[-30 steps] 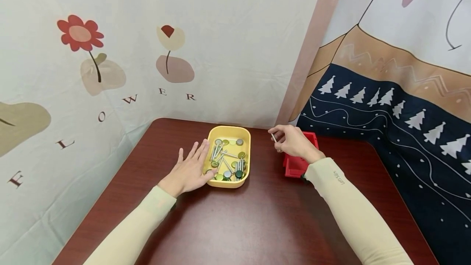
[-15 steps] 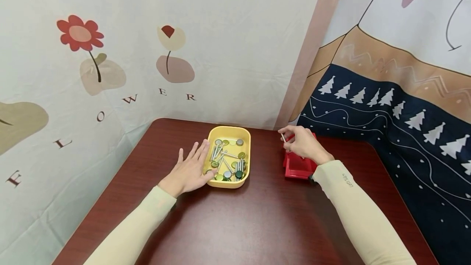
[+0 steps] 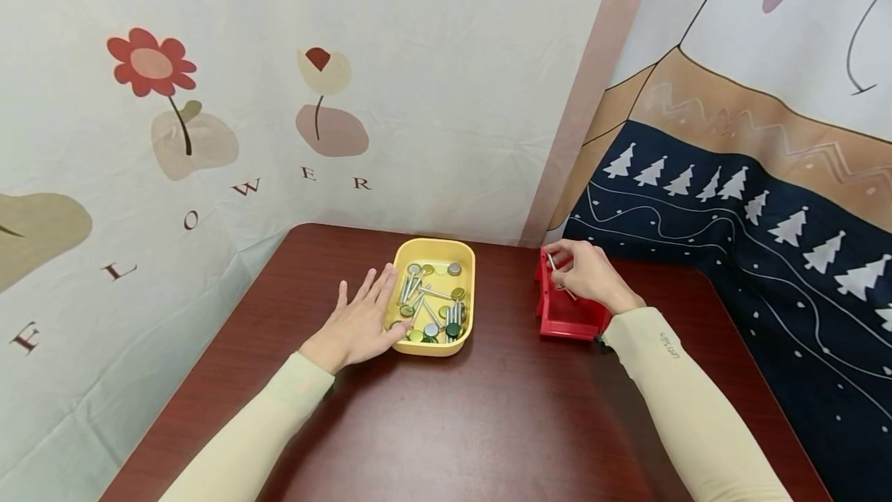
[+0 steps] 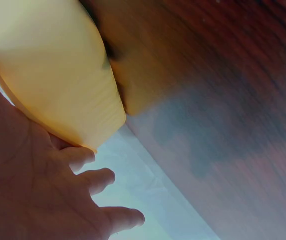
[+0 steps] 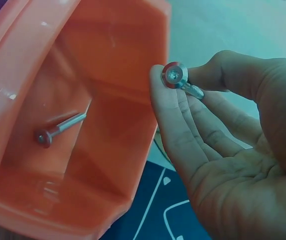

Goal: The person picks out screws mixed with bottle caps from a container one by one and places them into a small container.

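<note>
My right hand (image 3: 588, 273) pinches a bolt (image 5: 175, 75) with a round socketed head between thumb and fingers, above the red bin (image 3: 567, 328). In the right wrist view another bolt (image 5: 63, 126) lies inside that bin. My left hand (image 3: 358, 324) rests with straight, spread fingers against the left side of a yellow tray (image 3: 435, 245). Several silver bolts (image 3: 433, 293) and round green and silver caps (image 3: 453, 330) lie loose in the tray. From the left wrist camera, the tray's outer wall (image 4: 58, 70) shows beside the palm; its contents are hidden there.
A dark brown wooden table (image 3: 446, 424) carries both containers, with bare wood between them. Behind it hangs a pale printed cloth (image 3: 446, 99), and a dark blue tree-pattern cloth (image 3: 697, 215) borders the right side.
My right hand has moved rightward with the bolt, from the gap left of the red bin to over it. The left hand and the yellow tray have stayed in place.
</note>
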Demonstrator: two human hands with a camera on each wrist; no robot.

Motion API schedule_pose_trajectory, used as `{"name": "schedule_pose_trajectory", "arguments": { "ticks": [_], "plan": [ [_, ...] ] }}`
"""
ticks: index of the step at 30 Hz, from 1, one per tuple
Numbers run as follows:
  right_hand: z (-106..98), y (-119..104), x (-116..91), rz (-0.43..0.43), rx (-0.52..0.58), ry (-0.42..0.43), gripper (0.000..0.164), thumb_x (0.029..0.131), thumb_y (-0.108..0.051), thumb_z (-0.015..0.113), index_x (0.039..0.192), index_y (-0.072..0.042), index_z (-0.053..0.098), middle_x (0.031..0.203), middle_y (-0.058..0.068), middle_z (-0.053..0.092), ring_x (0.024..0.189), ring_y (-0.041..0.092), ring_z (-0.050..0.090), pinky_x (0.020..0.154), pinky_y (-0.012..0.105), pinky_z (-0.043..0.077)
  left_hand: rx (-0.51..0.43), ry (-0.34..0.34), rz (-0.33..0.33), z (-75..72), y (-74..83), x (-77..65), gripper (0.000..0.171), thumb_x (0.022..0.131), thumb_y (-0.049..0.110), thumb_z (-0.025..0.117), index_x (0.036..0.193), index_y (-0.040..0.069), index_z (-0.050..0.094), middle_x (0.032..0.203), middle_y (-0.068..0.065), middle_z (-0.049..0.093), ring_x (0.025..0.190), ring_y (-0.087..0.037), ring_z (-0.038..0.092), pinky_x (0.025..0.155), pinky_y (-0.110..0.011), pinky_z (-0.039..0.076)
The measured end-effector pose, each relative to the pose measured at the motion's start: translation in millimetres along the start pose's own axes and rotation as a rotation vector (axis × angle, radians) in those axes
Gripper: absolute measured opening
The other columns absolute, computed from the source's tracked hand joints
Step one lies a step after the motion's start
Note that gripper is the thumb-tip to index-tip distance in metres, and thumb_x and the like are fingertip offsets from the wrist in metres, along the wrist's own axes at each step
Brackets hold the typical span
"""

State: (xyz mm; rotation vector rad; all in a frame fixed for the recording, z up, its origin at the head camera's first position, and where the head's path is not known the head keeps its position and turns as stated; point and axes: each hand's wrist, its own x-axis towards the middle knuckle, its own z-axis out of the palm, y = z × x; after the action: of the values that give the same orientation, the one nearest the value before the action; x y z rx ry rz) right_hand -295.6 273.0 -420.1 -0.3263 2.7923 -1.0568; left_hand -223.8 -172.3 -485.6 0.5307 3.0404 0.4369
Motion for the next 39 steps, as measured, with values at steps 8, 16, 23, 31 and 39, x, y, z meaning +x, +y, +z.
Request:
{"name": "schedule_pose_trajectory", "arguments": {
  "ticks": [8, 16, 23, 31, 39],
  "plan": [
    [3.5, 6.0, -0.8, 0.071, -0.010, 0.013, 0.052, 0.107, -0.004, 0.076, 0.158, -0.002, 0.068, 0.137, 0.030, 0.075, 0.099, 0.030, 0.080, 0.088, 0.048, 0.075, 0.005, -0.006, -0.004, -0.2, -0.1, -0.4, 0.101, 0.115, 0.061, 0.058, 0.188, 0.006, 0.015, 0.198, -0.011, 0.010, 0.184, -0.045, 0.016, 0.137, -0.090, 0.011],
    [4.6, 16.9, 7.8, 0.128, -0.029, -0.025, 0.052, 0.106, -0.002, 0.076, 0.157, 0.003, 0.068, 0.132, 0.030, 0.075, 0.093, 0.029, 0.080, 0.083, 0.036, 0.073, 0.003, -0.014, -0.004, -1.4, 0.6, -0.1, 0.100, 0.116, 0.062, 0.057, 0.188, 0.007, 0.014, 0.199, -0.010, 0.009, 0.184, -0.045, 0.015, 0.138, -0.089, 0.011],
    [11.3, 33.7, 23.1, 0.080, -0.043, -0.053, 0.048, 0.103, -0.003, 0.078, 0.150, 0.005, 0.072, 0.123, 0.030, 0.080, 0.079, 0.023, 0.082, 0.074, 0.033, 0.072, 0.006, -0.006, -0.001, -1.0, 0.1, -0.8, 0.100, 0.116, 0.061, 0.057, 0.188, 0.007, 0.014, 0.199, -0.010, 0.009, 0.184, -0.045, 0.015, 0.137, -0.089, 0.012],
    [15.6, 15.6, 20.6, 0.128, -0.130, -0.046, 0.047, 0.107, 0.000, 0.073, 0.153, 0.005, 0.070, 0.126, 0.031, 0.081, 0.078, 0.028, 0.083, 0.066, 0.027, 0.066, -0.005, -0.005, 0.003, 2.6, -1.6, -1.0, 0.100, 0.116, 0.061, 0.057, 0.188, 0.006, 0.015, 0.198, -0.012, 0.011, 0.184, -0.045, 0.016, 0.137, -0.090, 0.010],
    [14.7, 14.2, 18.5, 0.070, -0.203, 0.012, 0.046, 0.105, -0.001, 0.073, 0.151, 0.004, 0.071, 0.131, 0.031, 0.080, 0.099, 0.033, 0.077, 0.082, 0.040, 0.072, -0.003, -0.011, -0.003, 2.0, -2.5, -1.3, 0.102, 0.115, 0.064, 0.057, 0.188, 0.007, 0.013, 0.199, -0.010, 0.008, 0.184, -0.044, 0.016, 0.138, -0.088, 0.009]
  ]
}}
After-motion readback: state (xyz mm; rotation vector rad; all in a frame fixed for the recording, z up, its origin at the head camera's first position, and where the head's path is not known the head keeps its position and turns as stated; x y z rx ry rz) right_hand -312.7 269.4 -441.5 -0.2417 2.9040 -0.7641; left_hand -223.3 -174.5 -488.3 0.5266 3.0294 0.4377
